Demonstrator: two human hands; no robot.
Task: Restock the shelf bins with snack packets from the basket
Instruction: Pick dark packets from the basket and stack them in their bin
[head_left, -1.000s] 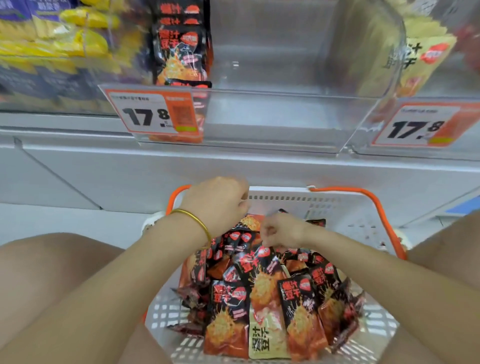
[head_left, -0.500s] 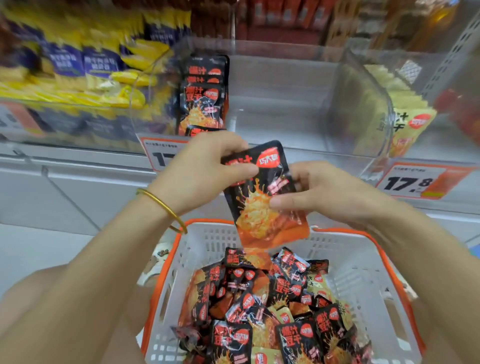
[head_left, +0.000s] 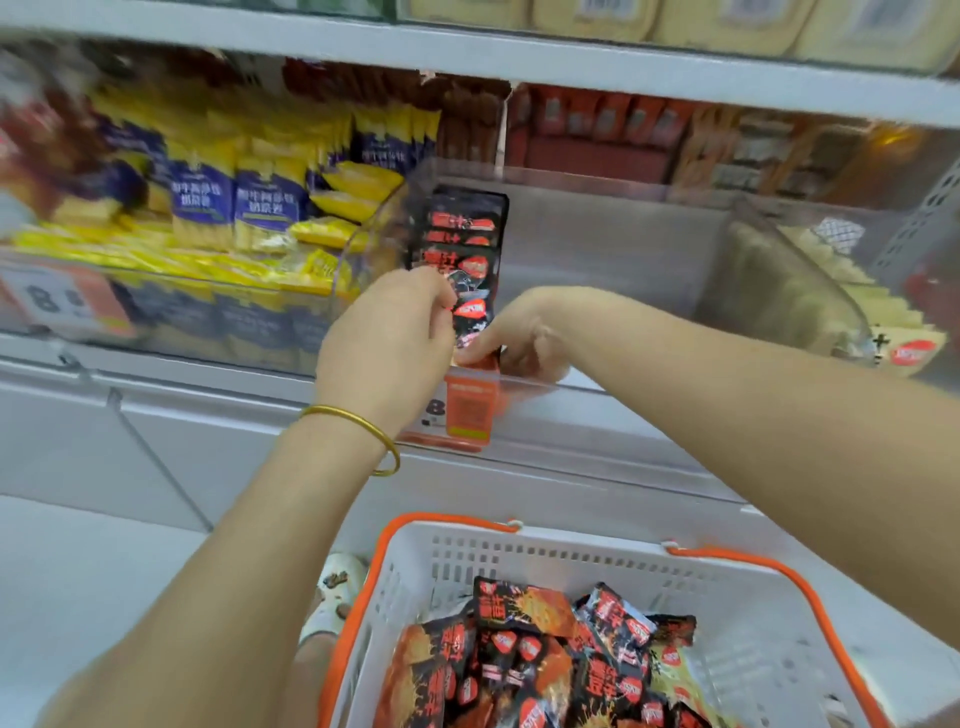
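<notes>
Few are shelved so far: a short row (head_left: 462, 228) stands at the 9 o'clock side of the bin (head_left: 623, 249), with much room toward 3 o'clock. Both hands set one more packet (head_left: 472, 312) at the row's front. The left hand (head_left: 384, 343) pinches its upper edge with curled fingers, and the right hand (head_left: 524, 338) pinches its foot with the thumb. At 6 o'clock the basket (head_left: 519, 551) holds a heap (head_left: 545, 665), so most restocking looks undone.
</notes>
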